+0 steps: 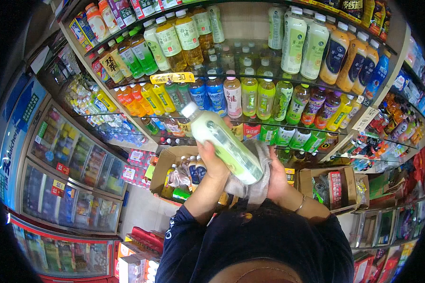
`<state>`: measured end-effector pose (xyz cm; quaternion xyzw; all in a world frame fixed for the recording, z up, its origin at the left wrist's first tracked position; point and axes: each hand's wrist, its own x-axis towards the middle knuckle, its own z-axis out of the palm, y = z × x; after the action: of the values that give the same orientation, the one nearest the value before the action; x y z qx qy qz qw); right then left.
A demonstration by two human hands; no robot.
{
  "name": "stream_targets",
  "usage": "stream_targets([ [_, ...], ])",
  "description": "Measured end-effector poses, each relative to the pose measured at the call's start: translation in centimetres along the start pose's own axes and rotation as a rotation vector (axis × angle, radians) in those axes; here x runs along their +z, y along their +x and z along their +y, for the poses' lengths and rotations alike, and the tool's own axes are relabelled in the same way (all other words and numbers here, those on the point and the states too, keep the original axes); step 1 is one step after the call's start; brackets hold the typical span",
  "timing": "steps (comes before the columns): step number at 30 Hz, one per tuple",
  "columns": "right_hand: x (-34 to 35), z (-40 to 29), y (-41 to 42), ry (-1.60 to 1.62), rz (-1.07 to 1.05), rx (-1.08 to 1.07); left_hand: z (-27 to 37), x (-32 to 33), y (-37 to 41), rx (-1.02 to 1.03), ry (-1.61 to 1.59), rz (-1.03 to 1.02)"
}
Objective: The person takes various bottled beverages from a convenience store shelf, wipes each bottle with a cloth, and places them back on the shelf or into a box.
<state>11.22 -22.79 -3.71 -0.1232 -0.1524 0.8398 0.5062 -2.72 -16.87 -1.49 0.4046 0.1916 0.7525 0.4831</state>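
Note:
A large pale-green drink bottle with a white cap lies tilted in front of my chest, its cap end up and to the left. My left hand is wrapped around the bottle's side. Bunched in my right hand is a grey cloth, pressed against the bottle's lower end. Similar pale-green bottles stand on the upper glass shelf, to the right of a gap in the row.
Shelves of drink bottles curve ahead. Below them sits an open cardboard box holding bottles and a cloth. Another open carton is at the right. Glass-door coolers line the left, with stacked boxes near them.

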Motion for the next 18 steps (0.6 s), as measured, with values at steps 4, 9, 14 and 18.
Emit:
stream_targets([
  [4, -1.0, 0.4, 0.6, -0.180, -0.112, -0.403, 0.5, 0.4, 0.5, -0.208, -0.222, 0.138],
  [9, -0.6, -0.3, 0.8, -0.423, -0.063, -0.691, 1.0, 0.7, 0.2, -0.517, -0.474, 0.152],
  [14, -1.0, 0.7, 1.8, -0.828, -0.143, -0.887, 0.4, 1.8, 0.0, -0.555, -0.459, 0.361],
  [18, -1.2, 0.0, 2.1, -0.625, -0.090, -0.711, -0.6, 1.5, -0.4, -0.505, -0.474, 0.369],
])
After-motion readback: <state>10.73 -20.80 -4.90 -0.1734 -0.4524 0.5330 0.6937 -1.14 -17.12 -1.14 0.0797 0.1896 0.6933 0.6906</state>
